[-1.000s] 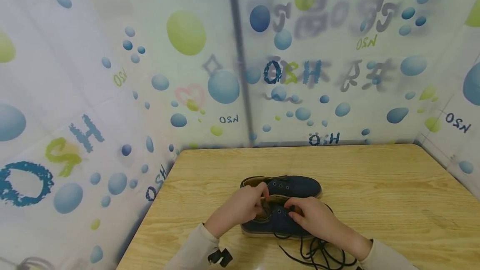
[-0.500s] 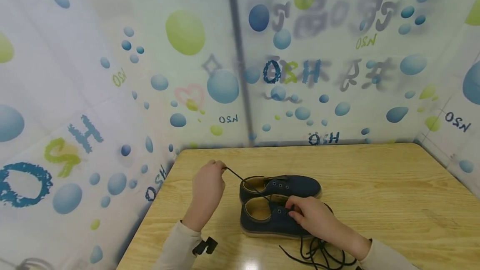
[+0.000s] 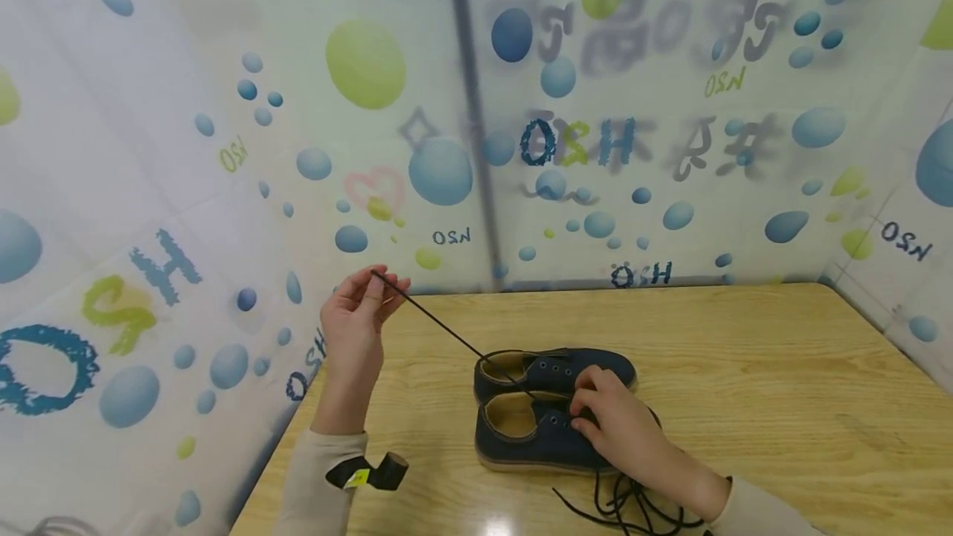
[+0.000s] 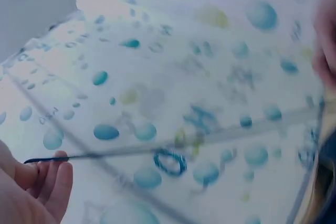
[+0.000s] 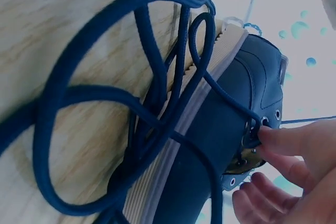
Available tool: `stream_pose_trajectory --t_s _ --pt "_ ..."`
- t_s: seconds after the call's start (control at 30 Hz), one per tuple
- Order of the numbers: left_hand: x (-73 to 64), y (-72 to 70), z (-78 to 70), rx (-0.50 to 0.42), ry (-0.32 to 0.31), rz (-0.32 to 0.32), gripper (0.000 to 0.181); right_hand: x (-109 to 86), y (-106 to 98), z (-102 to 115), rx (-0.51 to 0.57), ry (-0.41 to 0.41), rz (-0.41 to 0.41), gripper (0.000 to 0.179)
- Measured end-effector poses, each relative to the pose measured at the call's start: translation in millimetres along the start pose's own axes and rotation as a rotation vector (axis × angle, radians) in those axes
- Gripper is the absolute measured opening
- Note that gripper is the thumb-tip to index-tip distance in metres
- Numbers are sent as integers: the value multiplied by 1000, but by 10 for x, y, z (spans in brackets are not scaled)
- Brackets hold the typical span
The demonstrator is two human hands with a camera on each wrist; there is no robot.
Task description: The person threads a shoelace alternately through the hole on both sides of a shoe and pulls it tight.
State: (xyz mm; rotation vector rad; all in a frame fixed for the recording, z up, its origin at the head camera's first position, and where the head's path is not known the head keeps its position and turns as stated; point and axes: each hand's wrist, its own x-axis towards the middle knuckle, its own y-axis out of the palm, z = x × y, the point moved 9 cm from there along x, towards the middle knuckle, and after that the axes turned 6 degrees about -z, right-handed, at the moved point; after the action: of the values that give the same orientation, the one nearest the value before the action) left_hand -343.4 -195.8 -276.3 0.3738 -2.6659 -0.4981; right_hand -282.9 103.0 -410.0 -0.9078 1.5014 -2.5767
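Two navy lace-up shoes lie side by side, toes to the right. My left hand (image 3: 356, 317) is raised at the left of the head view and pinches one end of a dark shoelace (image 3: 447, 327). From there the lace runs straight down across the far shoe (image 3: 601, 365) to the near shoe's (image 3: 514, 452) opening. My right hand (image 3: 621, 420) is at the near shoe's eyelets. In the right wrist view its thumb and index finger (image 5: 281, 162) pinch the eyelet edge, right where the lace enters. The other fingers are bent beside it.
Loose loops of lace (image 3: 644, 504) lie on the wooden table (image 3: 744, 404) in front of the near shoe, below my right forearm. A patterned curtain (image 3: 610, 106) with blue and green dots stands behind the table and along its sides.
My left hand has drawn the lace out of the near shoe, moving left and up, and has turned palm inward. My right hand stays at the eyelets, its fingers slightly raised.
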Motion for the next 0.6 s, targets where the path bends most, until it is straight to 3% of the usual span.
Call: stream_pose_trajectory --t_s 0.1,0.2,0.47,0.53,0.6 --pt "-32 85 27 -174 -135 10 17 -7 -14 -8 -1 15 5 20" --pt "-74 180 -31 -238 -173 40 19 -3 -1 -15 9 32 33 18" --pt "-258 415 -292 -326 -129 169 13 -4 6 -46 -10 60 62 15" --pt "-301 472 -351 -322 -97 222 13 0 3 -43 -16 58 68 15" --pt "-345 538 -383 -256 -60 288 14 2 3 -43 -22 59 74 15"
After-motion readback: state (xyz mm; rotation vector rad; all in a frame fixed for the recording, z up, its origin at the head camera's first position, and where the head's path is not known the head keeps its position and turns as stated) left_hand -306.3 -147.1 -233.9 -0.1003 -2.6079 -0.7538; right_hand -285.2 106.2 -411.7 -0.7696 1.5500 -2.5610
